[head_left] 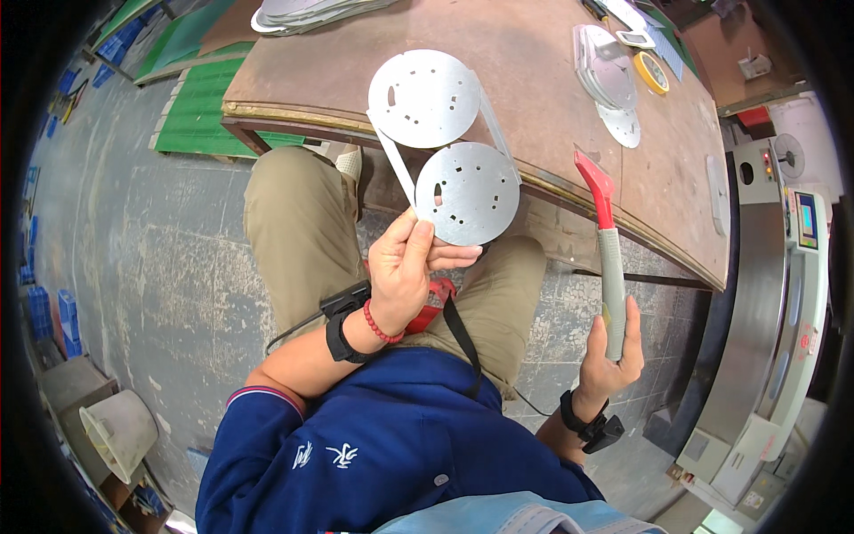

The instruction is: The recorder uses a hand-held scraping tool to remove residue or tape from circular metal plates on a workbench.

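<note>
My left hand (405, 267) pinches the near end of a thin silver sheet-metal plate (467, 196) between thumb and fingers. Two round, perforated discs joined by narrow side strips make up the plate, which I hold up above my lap at the table's near edge. In my right hand (612, 356) is a tool like a scraper (610, 258), with a grey handle and a red angled head pointing up and away from me. Its head overlaps the table edge in view, and it stays apart from the plate.
On the brown table (543, 98) lie a stack of metal sheets (320, 13) at the back, similar plates (607, 76) at the right, and a yellow tape roll (652, 71). A machine with a small screen (807, 221) stands right. A white bucket (120, 432) is at lower left.
</note>
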Motion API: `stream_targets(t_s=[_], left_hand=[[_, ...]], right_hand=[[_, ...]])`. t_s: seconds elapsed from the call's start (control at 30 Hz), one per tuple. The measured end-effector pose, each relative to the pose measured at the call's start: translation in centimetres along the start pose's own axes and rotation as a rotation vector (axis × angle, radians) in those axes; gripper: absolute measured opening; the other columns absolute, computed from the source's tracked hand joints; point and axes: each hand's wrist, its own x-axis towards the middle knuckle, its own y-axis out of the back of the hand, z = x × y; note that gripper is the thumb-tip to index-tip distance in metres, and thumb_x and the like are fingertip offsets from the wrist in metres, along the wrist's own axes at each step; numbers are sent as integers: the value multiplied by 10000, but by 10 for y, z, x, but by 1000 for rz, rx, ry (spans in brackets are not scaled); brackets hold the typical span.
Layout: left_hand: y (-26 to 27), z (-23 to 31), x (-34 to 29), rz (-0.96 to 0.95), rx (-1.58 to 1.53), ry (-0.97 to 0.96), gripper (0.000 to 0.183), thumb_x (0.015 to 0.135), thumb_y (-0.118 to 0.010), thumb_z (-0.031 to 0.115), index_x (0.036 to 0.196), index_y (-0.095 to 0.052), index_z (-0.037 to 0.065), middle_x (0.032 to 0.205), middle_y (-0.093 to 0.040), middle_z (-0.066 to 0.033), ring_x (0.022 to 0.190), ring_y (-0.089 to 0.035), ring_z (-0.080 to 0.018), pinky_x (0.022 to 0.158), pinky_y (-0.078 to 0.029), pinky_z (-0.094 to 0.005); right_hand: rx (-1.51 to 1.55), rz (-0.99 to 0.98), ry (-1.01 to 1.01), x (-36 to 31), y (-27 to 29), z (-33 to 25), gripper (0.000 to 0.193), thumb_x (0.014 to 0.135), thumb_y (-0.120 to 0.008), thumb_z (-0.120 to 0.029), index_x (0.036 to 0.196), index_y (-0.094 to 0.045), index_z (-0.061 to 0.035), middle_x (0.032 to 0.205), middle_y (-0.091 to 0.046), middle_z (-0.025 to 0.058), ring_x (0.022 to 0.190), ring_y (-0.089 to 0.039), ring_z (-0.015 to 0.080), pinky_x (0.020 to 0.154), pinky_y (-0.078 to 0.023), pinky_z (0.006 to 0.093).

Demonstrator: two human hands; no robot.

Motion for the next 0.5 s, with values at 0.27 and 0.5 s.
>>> stream_targets(t_s=[0.27, 0.5], left_hand=[[-3, 2, -3, 18, 20, 18, 345, 1096, -361, 135, 1342, -483, -74, 1044, -702, -239, 851, -752, -340, 751, -659, -404], [-1, -1, -1, 3, 20, 43, 337, 1093, -365, 126, 1322, -488, -89, 1056, -700, -231, 855, -752, -331, 753, -658, -396]], right_hand=[[38, 13, 13, 4, -7, 0, 520, 778, -757, 38, 1278, -624, 85, 1061, -721, 238, 868, -723, 298, 771, -560, 363], [28, 0, 122, 6, -5, 1, 514, 749, -781, 12, 1241, -648, 79, 954, -724, 217, 752, -700, 276, 688, -542, 347]])
